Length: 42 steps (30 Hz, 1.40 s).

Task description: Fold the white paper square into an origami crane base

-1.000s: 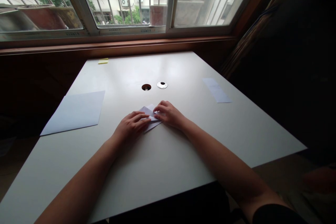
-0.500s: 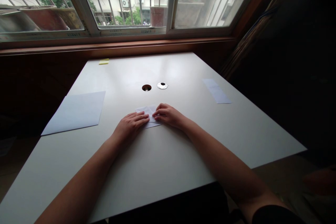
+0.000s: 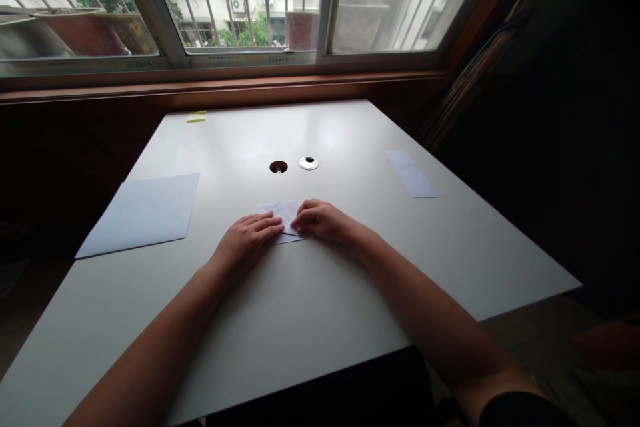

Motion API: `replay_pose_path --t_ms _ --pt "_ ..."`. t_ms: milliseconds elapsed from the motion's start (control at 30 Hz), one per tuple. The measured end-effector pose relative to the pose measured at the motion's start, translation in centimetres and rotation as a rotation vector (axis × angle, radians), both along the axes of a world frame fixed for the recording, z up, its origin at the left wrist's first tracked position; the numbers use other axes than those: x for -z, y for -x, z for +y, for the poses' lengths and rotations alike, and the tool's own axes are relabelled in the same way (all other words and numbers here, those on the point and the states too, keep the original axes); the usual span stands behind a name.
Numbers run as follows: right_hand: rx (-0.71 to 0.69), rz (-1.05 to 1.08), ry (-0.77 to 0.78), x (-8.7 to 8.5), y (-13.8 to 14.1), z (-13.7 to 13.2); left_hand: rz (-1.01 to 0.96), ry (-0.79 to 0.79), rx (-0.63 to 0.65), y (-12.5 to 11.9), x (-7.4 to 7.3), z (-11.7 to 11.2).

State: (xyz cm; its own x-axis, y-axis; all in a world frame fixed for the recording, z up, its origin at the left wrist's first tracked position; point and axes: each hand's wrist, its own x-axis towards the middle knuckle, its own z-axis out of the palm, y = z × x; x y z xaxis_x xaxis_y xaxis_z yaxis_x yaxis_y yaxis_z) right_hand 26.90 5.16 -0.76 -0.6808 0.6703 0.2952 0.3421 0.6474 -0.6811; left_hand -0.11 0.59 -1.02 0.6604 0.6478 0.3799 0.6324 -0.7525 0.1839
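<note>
Flattened since a second ago: the folded paper (image 3: 283, 213), whose loose flap then jutted toward the near edge, now lies compact and level, and both hands have closed in over it. Item one, folded paper, white, small, at the middle of the table (image 3: 310, 307), its far corner showing beyond the fingers. Item two, left hand (image 3: 247, 240), palm down, fingers stretched out flat across the paper's left part, gripping nothing; the spread appears meant to pin the layers. Item three, right hand (image 3: 320, 220), fingers bent, tips bearing down on the paper's right edge, nearly touching the left fingertips; likely pressing a crease. Item four, cable hole (image 3: 279, 167), just beyond the paper, with its round cap (image 3: 309, 163) lying beside it. Item five, full sheet (image 3: 143, 213), flat, well to the left, overhanging the table's edge. Item six, paper strip (image 3: 413, 173), well to the right. Item seven, yellow note (image 3: 197, 117), far left corner, under the window (image 3: 250, 0).
</note>
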Motion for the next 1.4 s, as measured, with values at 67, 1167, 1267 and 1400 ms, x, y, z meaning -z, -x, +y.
replay_pose_path --t_ms 67,1167,1267,1400 --pt "-0.025 -0.004 0.006 -0.3 0.1 -0.1 0.019 0.003 0.002 -0.1 -0.2 -0.1" --pt "-0.073 -0.127 -0.007 -1.1 0.4 -0.6 0.025 -0.05 -0.078 -1.1 -0.2 -0.6" --pt "-0.084 -0.148 -0.005 -1.3 0.4 -0.6 0.039 -0.042 -0.077 -1.0 -0.1 -0.6" --pt "-0.09 -0.157 0.022 -1.6 0.4 -0.8 0.058 -0.046 -0.081 -1.0 -0.1 -0.5"
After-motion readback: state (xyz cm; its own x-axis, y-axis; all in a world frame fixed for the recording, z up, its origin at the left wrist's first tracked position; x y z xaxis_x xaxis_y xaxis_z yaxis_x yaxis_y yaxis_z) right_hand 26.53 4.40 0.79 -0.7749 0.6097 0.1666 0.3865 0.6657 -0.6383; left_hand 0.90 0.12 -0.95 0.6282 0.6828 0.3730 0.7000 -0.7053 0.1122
